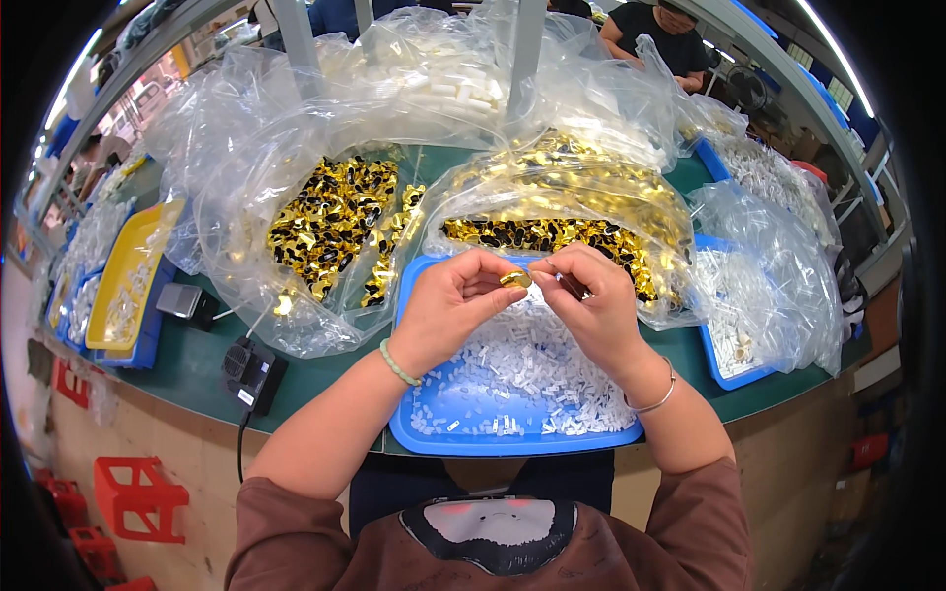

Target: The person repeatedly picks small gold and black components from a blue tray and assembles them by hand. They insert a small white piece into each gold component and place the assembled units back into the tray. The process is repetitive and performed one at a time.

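Note:
Over the far part of a blue tray (414,426), both my hands meet with fingertips close together. My left hand (455,295) pinches a small shiny gold piece (515,280), like those heaped behind the tray. My right hand (591,295) is closed in a pinch beside it; what lies between its fingertips is too small to make out. Many small white plastic pieces (552,374) cover the tray's bottom, thickest toward its right. Clear plastic bags behind hold gold-and-black pieces (335,217), with more gold pieces (572,234) directly beyond my hands.
On the green table's left are a black device (252,374) with a cord, a grey box (187,304) and a yellow tray (116,335). A blue tray of white parts (727,335) stands right. Metal posts (525,59) rise behind. Red stools (140,497) stand on the floor. A person (662,44) sits opposite.

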The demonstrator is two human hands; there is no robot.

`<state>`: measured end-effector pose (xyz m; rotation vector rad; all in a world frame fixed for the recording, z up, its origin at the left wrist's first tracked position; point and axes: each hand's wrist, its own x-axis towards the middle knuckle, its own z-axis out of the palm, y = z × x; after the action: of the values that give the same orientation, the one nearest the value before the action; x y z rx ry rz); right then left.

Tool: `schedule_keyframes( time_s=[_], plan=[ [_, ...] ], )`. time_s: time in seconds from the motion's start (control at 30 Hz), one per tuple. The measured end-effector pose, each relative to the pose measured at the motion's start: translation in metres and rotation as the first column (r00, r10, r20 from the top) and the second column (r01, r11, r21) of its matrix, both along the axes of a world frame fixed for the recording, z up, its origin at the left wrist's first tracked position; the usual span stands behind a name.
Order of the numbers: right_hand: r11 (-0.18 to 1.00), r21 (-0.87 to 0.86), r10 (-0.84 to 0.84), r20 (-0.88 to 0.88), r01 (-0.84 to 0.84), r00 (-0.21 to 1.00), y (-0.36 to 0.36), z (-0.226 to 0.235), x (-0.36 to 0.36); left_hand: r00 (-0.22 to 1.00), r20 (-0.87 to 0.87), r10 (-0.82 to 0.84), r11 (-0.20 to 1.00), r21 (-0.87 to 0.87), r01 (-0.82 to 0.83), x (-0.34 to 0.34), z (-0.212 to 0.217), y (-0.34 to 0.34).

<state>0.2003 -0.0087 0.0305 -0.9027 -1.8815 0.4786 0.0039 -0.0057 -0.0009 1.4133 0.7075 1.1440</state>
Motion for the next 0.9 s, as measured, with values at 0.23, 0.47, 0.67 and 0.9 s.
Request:
schedule_keyframes(
  time_s=[0.23,0.47,0.67,0.9],
  plan=[
    [0.994,0.111,-0.003,0.061,-0.004,0.998,0.0001,-0.0045,-0.0006,0.995,-0.088,0.038,0.999,0.037,-0.034,-0.0002,0.0034,-0.0036],
    [0.959,0.279,0.008,0.118,-0.041,0.993,-0.0018,-0.0065,-0.0036,0.993,-0.079,0.085,0.995,0.050,-0.081,0.0012,0.0061,-0.0070],
    [0.975,0.148,0.151,0.105,-0.165,0.983,0.0025,-0.0044,0.0013,0.997,-0.003,0.081,0.996,0.023,-0.081,-0.0024,-0.0015,-0.0024],
    [1.000,0.006,0.017,0.029,-0.017,0.999,0.0021,-0.0001,0.0003,0.921,-0.252,0.298,0.933,0.280,-0.225,-0.0021,0.0048,-0.0005]
  ],
)
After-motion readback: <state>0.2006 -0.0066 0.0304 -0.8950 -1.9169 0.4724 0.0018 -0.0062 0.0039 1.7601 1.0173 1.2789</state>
